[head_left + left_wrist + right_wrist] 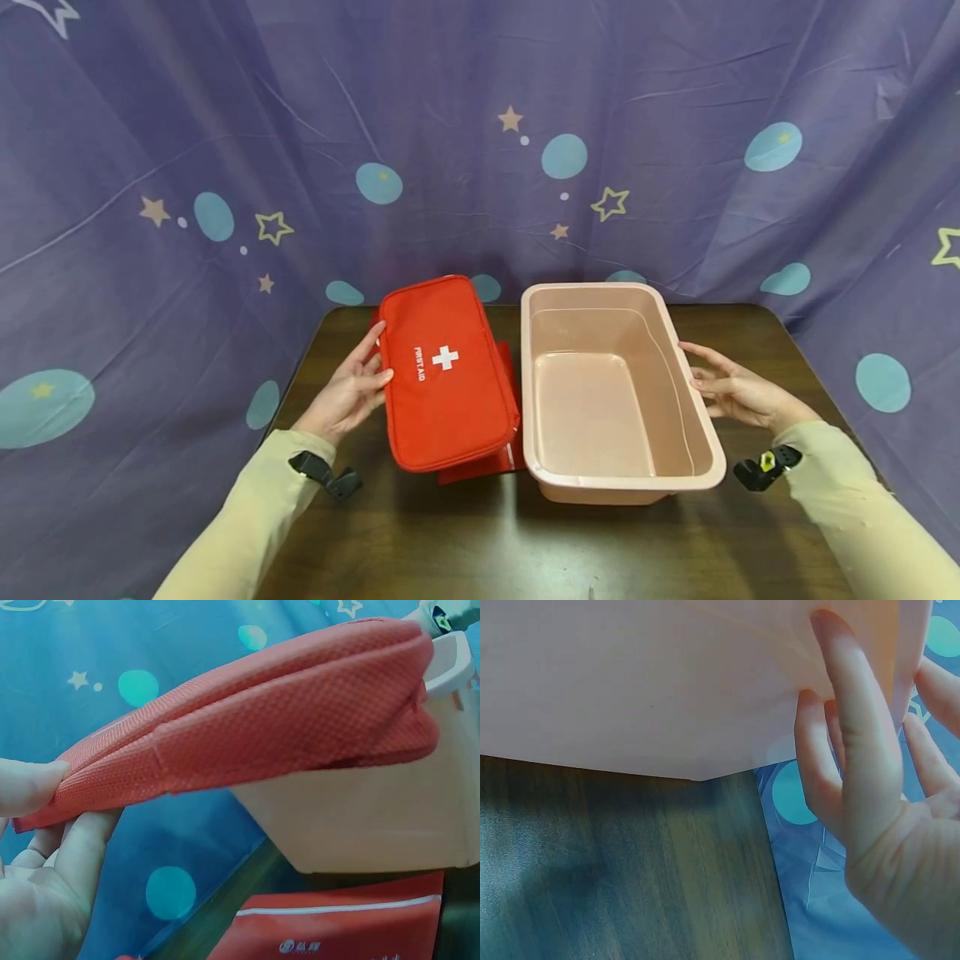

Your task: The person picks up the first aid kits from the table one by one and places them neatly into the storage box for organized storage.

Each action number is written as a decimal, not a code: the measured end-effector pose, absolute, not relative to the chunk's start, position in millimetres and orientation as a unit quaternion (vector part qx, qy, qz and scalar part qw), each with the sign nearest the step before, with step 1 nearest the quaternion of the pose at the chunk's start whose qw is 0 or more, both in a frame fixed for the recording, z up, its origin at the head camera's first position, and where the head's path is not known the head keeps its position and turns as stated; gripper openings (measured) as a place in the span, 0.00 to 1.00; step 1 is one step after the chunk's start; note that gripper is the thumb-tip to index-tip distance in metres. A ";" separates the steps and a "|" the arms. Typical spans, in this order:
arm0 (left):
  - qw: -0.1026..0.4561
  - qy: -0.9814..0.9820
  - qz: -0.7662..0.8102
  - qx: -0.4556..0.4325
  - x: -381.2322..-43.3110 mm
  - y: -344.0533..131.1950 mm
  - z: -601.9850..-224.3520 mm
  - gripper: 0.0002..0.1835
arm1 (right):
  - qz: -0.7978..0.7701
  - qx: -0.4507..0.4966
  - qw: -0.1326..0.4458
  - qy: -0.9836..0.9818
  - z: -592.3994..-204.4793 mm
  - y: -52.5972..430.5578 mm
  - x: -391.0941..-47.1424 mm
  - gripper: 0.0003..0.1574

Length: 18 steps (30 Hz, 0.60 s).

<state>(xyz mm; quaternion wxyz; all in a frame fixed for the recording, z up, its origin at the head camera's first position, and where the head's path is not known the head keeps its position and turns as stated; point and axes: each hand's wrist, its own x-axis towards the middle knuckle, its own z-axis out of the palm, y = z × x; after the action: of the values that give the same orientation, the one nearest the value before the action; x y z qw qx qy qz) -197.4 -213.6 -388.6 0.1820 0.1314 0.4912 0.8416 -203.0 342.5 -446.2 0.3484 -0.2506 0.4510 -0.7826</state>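
In the head view, my left hand pinches the left edge of a red first aid pouch with a white cross. The left wrist view shows the thumb on top and fingers beneath the pouch, which is held above the table, its zipped side showing. My right hand holds the right rim of a pale pink plastic basin. Up close in the right wrist view, several fingers lie against the basin's outer wall. Nothing is visible inside the basin.
Under the pouch, a flat red packet with a white stripe lies on the dark wooden table, partly hidden. A purple curtain with stars and dots hangs behind and along both sides of the table.
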 end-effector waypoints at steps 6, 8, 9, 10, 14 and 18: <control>0.189 0.490 0.843 0.117 -200.1 -201.9 -379.3 0.46 | -0.783 -0.250 0.348 0.452 -446.1 342.0 -203.1 0.38; 0.191 0.489 0.843 0.115 -201.8 -198.9 -376.8 0.46 | -0.783 -0.250 0.347 0.453 -446.0 341.9 -203.0 0.38; 0.193 0.488 0.844 0.115 -202.7 -197.5 -375.6 0.46 | -0.783 -0.250 0.346 0.453 -446.0 341.7 -203.0 0.38; 0.193 0.487 0.844 0.117 -203.5 -196.1 -374.7 0.47 | -0.782 -0.250 0.345 0.455 -446.1 341.7 -203.1 0.38; 0.195 0.486 0.844 0.118 -206.0 -191.7 -370.5 0.46 | -0.781 -0.247 0.343 0.459 -446.2 342.1 -203.5 0.38; 0.196 0.485 0.845 0.112 -206.7 -187.3 -366.7 0.46 | -0.781 -0.243 0.343 0.462 -445.6 342.7 -203.4 0.37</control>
<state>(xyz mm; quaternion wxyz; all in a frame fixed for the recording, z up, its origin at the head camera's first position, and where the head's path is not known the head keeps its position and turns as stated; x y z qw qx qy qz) -206.7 -187.3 -366.7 0.1958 0.1123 0.4853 0.8447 -203.4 342.7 -445.6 0.3431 -0.2426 0.4624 -0.7808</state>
